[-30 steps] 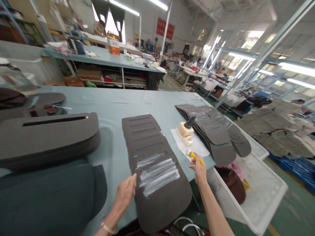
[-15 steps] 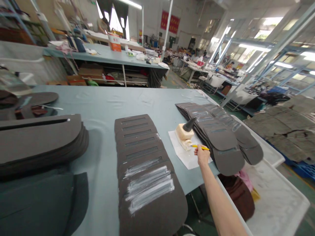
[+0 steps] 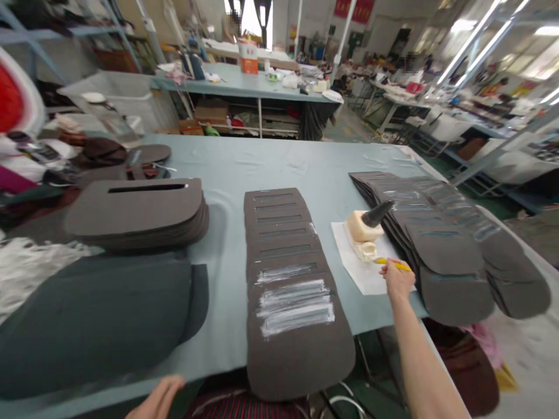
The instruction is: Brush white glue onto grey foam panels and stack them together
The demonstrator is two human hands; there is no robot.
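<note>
My right hand (image 3: 398,279) is closed around a yellow-handled brush (image 3: 392,263). The brush tip meets the cream-coloured mouth of a glue container (image 3: 363,228), which has a black cone on top and rests on a white sheet (image 3: 364,284). Left of it, overlapping dark grey panels (image 3: 301,358) with slot-shaped openings lie in a column. White glue is smeared over the nearest slots. My left hand (image 3: 157,398) shows only partly at the bottom edge, beside the table's front edge, fingers stretched out and holding nothing visible.
More slotted panels (image 3: 454,297) are fanned out at the right. A thick panel stack (image 3: 140,215) and dark green sheets (image 3: 100,314) lie at the left of the blue-grey table (image 3: 279,160). Behind stands another table (image 3: 236,81) with an orange-and-white bucket (image 3: 248,56).
The view has swung left, so the table things sit further right in the picture. My left hand has come into view at the bottom. The right hand still holds the brush at the glue container.
</note>
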